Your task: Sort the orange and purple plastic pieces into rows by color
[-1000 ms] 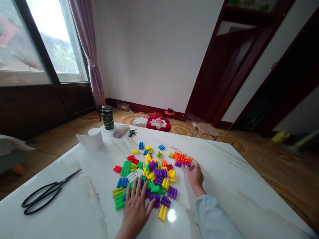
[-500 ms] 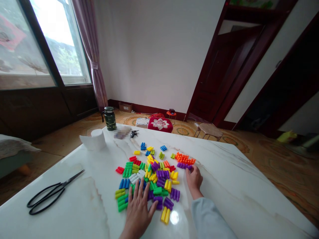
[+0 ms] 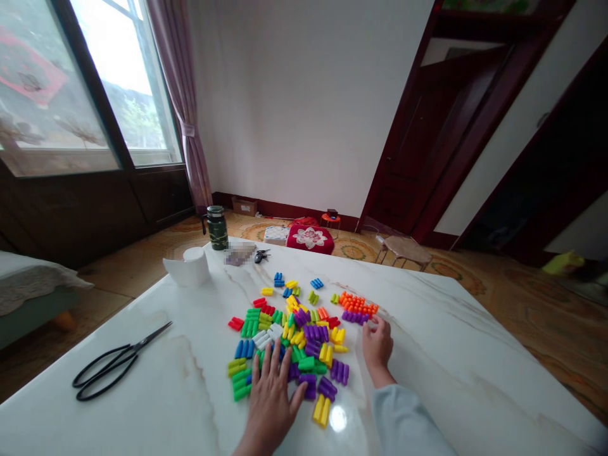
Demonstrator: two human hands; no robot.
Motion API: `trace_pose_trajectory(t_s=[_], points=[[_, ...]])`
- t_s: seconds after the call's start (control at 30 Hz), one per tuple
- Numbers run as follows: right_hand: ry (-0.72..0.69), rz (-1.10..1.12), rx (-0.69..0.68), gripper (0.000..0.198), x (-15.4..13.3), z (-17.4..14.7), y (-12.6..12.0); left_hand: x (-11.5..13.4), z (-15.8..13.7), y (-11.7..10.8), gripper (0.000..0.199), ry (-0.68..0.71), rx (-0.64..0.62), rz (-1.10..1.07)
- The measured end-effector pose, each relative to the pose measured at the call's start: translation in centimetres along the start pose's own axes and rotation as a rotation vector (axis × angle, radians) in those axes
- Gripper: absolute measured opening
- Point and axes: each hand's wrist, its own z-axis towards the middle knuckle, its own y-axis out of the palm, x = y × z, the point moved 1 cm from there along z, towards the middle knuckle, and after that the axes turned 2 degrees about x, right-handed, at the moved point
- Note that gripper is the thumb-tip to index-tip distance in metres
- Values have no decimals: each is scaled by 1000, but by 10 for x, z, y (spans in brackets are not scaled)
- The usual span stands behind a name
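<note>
My left hand point(image 3: 273, 396) lies with its fingers spread over the near left part of a pile of plastic blocks shaped like joined tubes, in several colours. Under and beside its fingers are purple blocks point(image 3: 308, 385), white blocks point(image 3: 267, 337) and green blocks point(image 3: 241, 386). My right hand point(image 3: 378, 348) is at the pile's right side, thumb and index finger closed at the right end of a row of purple blocks point(image 3: 355, 317). Its other fingers are curled. Against the far side of that row sits a cluster of orange blocks point(image 3: 360, 304).
Black-handled scissors point(image 3: 121, 361) lie on the left of the white marble-patterned table point(image 3: 156, 424). Farther back stand a white paper roll point(image 3: 190, 269) and a dark green flask point(image 3: 217, 228), near a small black object point(image 3: 261, 256). A stool point(image 3: 406, 250) is beyond the table.
The whole view has shifted slightly, so everything sits a little farther right. Both hands keep nearly the same places on the blocks; my right fingers remain at the purple row's end.
</note>
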Motion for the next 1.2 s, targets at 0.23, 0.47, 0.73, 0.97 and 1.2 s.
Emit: trace_pose_trajectory(t_s=[0.23, 0.47, 0.73, 0.97, 1.2], points=[[-274, 293, -375, 21, -93, -24, 1, 1, 1, -3, 66, -4, 9, -25], [-307, -85, -683, 52, -165, -44, 29, -2, -1, 5, 65, 16, 51, -20], [-281, -18, -565, 27, -178, -54, 24, -2, -1, 9, 64, 13, 67, -2], [-50, 306, -185, 33, -94, -40, -17, -2, -1, 10, 62, 16, 55, 34], [155, -23, -88, 39, 33, -4, -54, -1, -1, 8, 62, -9, 30, -11]])
